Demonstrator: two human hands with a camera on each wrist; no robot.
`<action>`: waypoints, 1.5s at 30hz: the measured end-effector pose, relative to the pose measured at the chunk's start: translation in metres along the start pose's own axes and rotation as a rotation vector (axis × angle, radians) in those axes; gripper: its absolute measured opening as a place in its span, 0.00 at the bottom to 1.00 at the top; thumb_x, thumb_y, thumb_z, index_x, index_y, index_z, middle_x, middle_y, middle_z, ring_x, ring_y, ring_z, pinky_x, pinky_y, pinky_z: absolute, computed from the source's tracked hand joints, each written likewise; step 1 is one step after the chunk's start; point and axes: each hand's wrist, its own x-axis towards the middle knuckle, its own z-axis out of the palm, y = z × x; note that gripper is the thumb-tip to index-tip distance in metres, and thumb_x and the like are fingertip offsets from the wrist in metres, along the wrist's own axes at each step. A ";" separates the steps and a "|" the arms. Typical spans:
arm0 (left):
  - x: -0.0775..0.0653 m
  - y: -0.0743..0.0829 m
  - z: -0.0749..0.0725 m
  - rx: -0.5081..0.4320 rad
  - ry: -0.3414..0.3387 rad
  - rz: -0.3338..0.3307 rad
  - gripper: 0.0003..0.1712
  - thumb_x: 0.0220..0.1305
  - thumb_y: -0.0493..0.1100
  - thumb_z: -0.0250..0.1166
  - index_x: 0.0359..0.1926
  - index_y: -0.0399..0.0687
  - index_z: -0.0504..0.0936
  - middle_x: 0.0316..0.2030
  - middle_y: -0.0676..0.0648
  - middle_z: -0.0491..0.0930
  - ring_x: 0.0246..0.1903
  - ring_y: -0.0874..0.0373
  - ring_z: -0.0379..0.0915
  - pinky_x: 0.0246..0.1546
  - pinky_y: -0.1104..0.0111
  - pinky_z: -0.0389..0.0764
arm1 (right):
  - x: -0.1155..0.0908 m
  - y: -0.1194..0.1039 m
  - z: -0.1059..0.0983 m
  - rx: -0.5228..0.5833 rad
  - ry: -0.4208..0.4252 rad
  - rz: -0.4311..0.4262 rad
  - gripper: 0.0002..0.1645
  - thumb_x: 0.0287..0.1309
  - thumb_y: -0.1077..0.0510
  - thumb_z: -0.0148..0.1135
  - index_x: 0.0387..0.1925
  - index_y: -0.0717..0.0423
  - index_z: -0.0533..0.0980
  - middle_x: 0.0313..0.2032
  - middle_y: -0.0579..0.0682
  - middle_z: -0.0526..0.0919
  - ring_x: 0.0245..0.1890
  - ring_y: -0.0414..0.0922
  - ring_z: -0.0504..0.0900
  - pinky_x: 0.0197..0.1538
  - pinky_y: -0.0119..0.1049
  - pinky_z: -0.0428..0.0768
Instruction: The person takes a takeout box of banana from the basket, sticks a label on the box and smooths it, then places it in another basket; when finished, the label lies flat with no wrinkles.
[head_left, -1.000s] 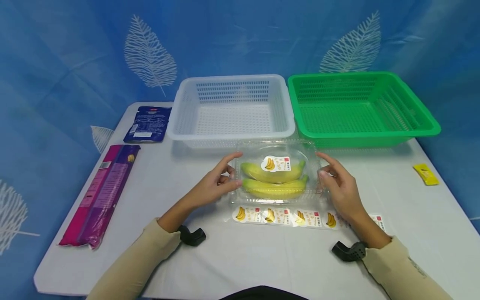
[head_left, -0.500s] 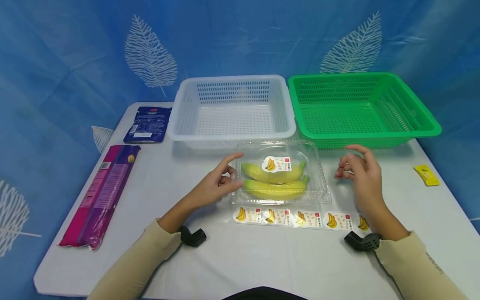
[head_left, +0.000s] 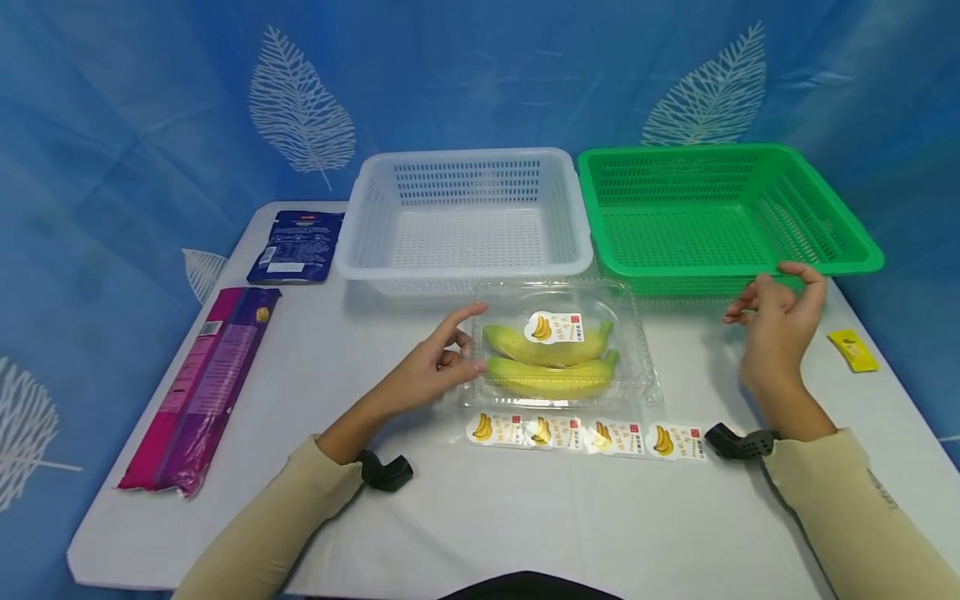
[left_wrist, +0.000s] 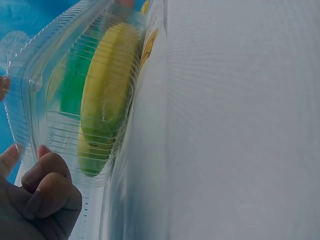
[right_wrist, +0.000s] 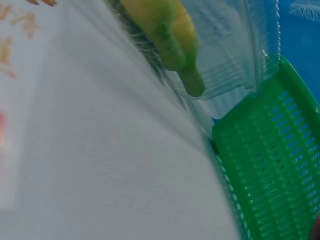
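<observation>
A clear plastic clamshell box (head_left: 637, 350) with two bananas (head_left: 551, 379) inside lies mid-table, lid down, a banana sticker (head_left: 553, 327) on top. At its left edge, my left hand (head_left: 431, 362) holds the rim with thumb and index finger, its other fingers bent. The left wrist view shows the fingertips (left_wrist: 11, 156) right at the rim. My right hand (head_left: 783, 329) holds nothing, fingers loosely bent, close to the front of the green basket (head_left: 720, 271). In front of the box lies a strip of banana stickers (head_left: 585, 434), its right end hidden behind the wrist camera.
A white basket (head_left: 465, 273) stands at the back, left of the green one. The yellow packet (head_left: 852, 350) lies at the right table edge. On the left are a navy pouch (head_left: 296, 247) and a long pink and purple package (head_left: 198, 392).
My right hand has let go of the box's right side and moved right and back, toward the green basket. The left hand and the box have stayed in place.
</observation>
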 end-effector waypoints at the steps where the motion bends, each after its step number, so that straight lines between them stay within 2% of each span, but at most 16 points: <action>1: 0.000 0.000 0.000 0.003 0.001 0.000 0.43 0.72 0.41 0.65 0.80 0.59 0.53 0.40 0.42 0.69 0.18 0.61 0.55 0.22 0.71 0.63 | 0.004 -0.001 -0.001 0.009 0.018 0.006 0.22 0.72 0.60 0.60 0.62 0.55 0.64 0.29 0.58 0.73 0.17 0.48 0.74 0.22 0.32 0.79; 6: 0.000 0.001 0.000 0.017 0.003 0.000 0.43 0.72 0.41 0.65 0.80 0.58 0.53 0.41 0.42 0.70 0.18 0.61 0.56 0.23 0.71 0.63 | 0.025 -0.010 -0.006 0.082 0.151 0.077 0.22 0.70 0.59 0.62 0.59 0.50 0.63 0.32 0.56 0.70 0.18 0.47 0.72 0.23 0.33 0.79; 9: 0.000 0.002 0.000 0.021 0.004 0.004 0.43 0.72 0.41 0.65 0.80 0.57 0.53 0.41 0.42 0.70 0.18 0.61 0.56 0.23 0.71 0.63 | 0.033 -0.012 -0.006 0.120 0.221 0.091 0.21 0.70 0.60 0.62 0.57 0.49 0.62 0.32 0.55 0.68 0.18 0.47 0.70 0.23 0.32 0.78; 17: 0.000 0.004 0.000 0.025 0.005 0.014 0.43 0.72 0.41 0.65 0.80 0.61 0.54 0.40 0.43 0.70 0.19 0.61 0.56 0.23 0.71 0.63 | 0.039 -0.012 0.004 0.122 0.336 0.001 0.16 0.70 0.63 0.59 0.53 0.53 0.64 0.23 0.53 0.62 0.12 0.45 0.66 0.21 0.30 0.75; 20: 0.000 0.004 0.000 0.020 0.005 0.018 0.43 0.72 0.41 0.65 0.80 0.61 0.54 0.40 0.42 0.70 0.18 0.61 0.56 0.23 0.71 0.63 | 0.038 -0.014 0.006 0.139 0.365 0.001 0.15 0.69 0.65 0.59 0.51 0.54 0.65 0.21 0.53 0.62 0.11 0.45 0.65 0.19 0.31 0.74; 25: -0.001 0.002 0.002 -0.014 -0.004 0.010 0.43 0.72 0.40 0.64 0.80 0.58 0.53 0.40 0.42 0.69 0.18 0.61 0.57 0.22 0.71 0.64 | 0.035 -0.015 0.006 0.159 0.385 0.011 0.15 0.68 0.66 0.61 0.50 0.55 0.65 0.21 0.55 0.65 0.11 0.47 0.66 0.19 0.32 0.75; 30: -0.002 0.002 0.005 -0.073 0.009 -0.014 0.42 0.72 0.40 0.64 0.80 0.58 0.53 0.40 0.42 0.66 0.20 0.61 0.59 0.21 0.71 0.66 | 0.037 -0.009 0.000 0.154 0.366 0.006 0.16 0.68 0.65 0.62 0.50 0.55 0.65 0.22 0.55 0.67 0.12 0.47 0.68 0.20 0.32 0.76; 34: -0.003 0.003 0.009 -0.113 0.035 -0.029 0.42 0.71 0.38 0.64 0.79 0.59 0.55 0.40 0.43 0.64 0.21 0.59 0.64 0.20 0.68 0.74 | 0.042 -0.002 -0.006 0.171 0.347 -0.001 0.17 0.67 0.63 0.63 0.50 0.54 0.65 0.23 0.55 0.67 0.12 0.48 0.68 0.20 0.33 0.77; 39: -0.004 0.005 0.012 -0.139 0.057 -0.028 0.42 0.70 0.36 0.64 0.79 0.58 0.56 0.39 0.43 0.65 0.27 0.56 0.71 0.26 0.61 0.83 | 0.044 0.002 -0.008 0.182 0.347 -0.010 0.17 0.67 0.64 0.63 0.51 0.54 0.66 0.22 0.56 0.68 0.12 0.48 0.69 0.20 0.34 0.77; 45: -0.006 0.009 0.014 -0.159 0.070 -0.021 0.43 0.68 0.33 0.66 0.78 0.61 0.59 0.39 0.40 0.65 0.30 0.52 0.74 0.31 0.56 0.86 | 0.046 0.002 -0.007 0.182 0.350 -0.012 0.15 0.68 0.65 0.59 0.51 0.54 0.66 0.22 0.56 0.68 0.11 0.48 0.68 0.20 0.34 0.77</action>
